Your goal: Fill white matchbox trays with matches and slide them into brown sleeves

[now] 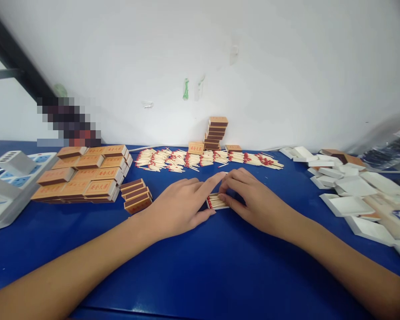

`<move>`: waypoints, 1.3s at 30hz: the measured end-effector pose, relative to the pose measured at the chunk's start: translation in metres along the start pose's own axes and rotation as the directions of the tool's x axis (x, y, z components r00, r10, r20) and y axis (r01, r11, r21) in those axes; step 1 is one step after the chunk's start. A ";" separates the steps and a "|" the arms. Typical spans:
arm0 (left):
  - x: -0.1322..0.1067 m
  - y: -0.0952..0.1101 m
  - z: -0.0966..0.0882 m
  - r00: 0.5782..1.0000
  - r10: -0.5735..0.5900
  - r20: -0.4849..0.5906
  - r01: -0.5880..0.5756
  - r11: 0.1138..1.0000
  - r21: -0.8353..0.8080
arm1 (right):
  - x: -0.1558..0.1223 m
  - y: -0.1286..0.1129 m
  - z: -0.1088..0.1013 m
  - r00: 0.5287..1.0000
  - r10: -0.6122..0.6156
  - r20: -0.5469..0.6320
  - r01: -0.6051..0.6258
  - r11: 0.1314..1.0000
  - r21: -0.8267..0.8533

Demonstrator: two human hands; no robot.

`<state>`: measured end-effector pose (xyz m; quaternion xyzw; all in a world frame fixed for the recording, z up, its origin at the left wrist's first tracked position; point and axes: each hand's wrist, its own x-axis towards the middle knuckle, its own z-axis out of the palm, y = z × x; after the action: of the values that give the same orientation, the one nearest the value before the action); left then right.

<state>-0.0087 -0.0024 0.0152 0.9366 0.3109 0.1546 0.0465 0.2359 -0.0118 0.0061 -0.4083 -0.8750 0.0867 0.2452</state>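
Note:
A white matchbox tray [218,208] full of red-tipped matches [214,201] lies on the blue table between my hands. My left hand [178,206] reaches round its left end, with the thumb by the near edge and the index finger stretched along the far edge. Over the right part of the tray, my right hand [248,198] is curled, thumb and fingertips pressed on the matches. Its fingers hide that end of the tray. Beyond both hands, loose matches [200,159] spread in a row of heaps.
Stacked closed matchboxes [86,173] stand at the left, beside a white power strip [18,204]. A few boxes [136,195] lie near my left wrist. A leaning matchbox stack [216,133] is by the wall. Empty white trays [350,206] are piled at the right.

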 end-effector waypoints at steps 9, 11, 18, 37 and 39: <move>0.000 0.002 -0.002 1.000 -0.008 0.016 0.008 1.000 0.028 | 0.009 0.059 0.000 0.965 0.165 -0.204 -0.181 0.981 -0.063; 0.001 0.002 -0.002 1.000 -0.010 0.020 0.010 1.000 0.023 | 0.012 0.067 0.002 0.962 0.210 -0.173 -0.220 0.975 -0.038; 0.001 0.003 -0.004 1.000 -0.018 0.021 0.017 0.998 0.053 | 0.011 0.068 0.002 0.972 0.208 -0.113 -0.210 0.978 -0.012; 0.000 0.001 -0.003 0.999 -0.014 0.029 0.012 0.999 0.050 | 0.001 0.073 -0.006 0.980 0.180 -0.085 -0.186 0.980 -0.064; 0.000 0.001 -0.003 0.999 -0.016 0.029 0.015 0.998 0.060 | 0.002 0.071 -0.007 0.979 0.185 -0.083 -0.190 0.980 -0.062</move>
<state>-0.0090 -0.0036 0.0187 0.9374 0.3219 0.1309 0.0241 0.2859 0.0355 -0.0125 -0.5005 -0.8250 0.0630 0.2550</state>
